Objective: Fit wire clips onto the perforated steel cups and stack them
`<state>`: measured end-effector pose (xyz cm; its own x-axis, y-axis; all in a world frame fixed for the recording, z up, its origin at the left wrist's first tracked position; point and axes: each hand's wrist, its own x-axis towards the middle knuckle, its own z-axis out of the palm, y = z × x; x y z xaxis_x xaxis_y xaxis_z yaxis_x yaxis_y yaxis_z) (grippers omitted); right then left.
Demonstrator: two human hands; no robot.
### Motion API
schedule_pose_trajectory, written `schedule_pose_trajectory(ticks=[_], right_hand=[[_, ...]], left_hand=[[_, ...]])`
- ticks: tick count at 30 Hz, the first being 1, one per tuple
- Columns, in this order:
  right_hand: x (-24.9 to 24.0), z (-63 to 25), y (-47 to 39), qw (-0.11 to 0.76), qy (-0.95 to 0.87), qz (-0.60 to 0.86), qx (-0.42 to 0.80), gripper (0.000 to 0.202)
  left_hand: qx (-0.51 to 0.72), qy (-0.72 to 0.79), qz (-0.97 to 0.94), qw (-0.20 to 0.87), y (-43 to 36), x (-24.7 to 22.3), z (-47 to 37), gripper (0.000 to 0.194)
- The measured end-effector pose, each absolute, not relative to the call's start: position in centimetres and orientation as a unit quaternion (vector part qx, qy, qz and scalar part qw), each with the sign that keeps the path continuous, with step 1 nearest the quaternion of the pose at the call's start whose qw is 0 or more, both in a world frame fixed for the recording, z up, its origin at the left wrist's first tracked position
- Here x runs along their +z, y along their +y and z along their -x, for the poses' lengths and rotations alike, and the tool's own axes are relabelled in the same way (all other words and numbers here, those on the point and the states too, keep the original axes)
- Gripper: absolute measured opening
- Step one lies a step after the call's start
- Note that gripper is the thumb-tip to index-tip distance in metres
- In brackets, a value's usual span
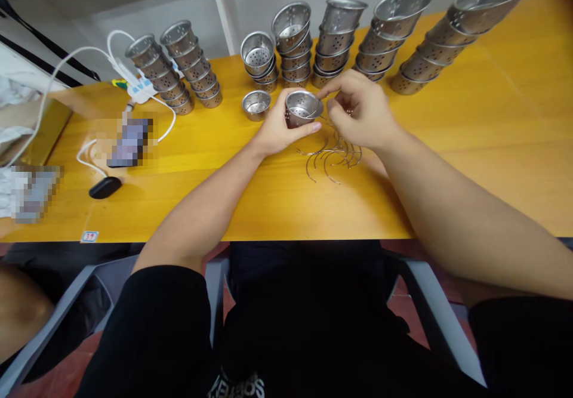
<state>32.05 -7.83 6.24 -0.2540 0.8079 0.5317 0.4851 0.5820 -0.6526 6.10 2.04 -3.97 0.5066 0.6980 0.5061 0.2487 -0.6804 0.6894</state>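
Wires [333, 149] at five o'clock from the cup [297, 117], clasped in the left hand [277, 127], could be scattered if brushed by the right hand [364, 111], its hold unclear.

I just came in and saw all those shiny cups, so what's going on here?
A person is holding a small metal cup full of little holes in the left hand. The right hand is up close to its rim, but I can't tell if it grips anything. Thin curved wires lie on the table beneath. Another cup stands alone nearby, with stacks of similar cups behind.
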Motion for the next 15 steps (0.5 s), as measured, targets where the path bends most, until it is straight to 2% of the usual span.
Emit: schedule_pose_trajectory(ticks=[3,8,15], right_hand=[[6.0,-32.2,-7.6,0.441,-0.786,0.391,0.186,0.025],[5.1,-32.2,-7.3,0.408,-0.81,0.369,0.201,0.02],[4.0,-31.7,-7.1,0.365,-0.818,0.386,0.22,0.035]], left_hand=[[0.415,0.281,-0.822,0.269,2.1,-3.9,-6.0,0.13],[0.413,0.276,-0.825,0.271,2.1,-4.0,-5.8,0.13],[0.395,0.267,-0.836,0.272,1.8,-3.3,-5.8,0.13]])
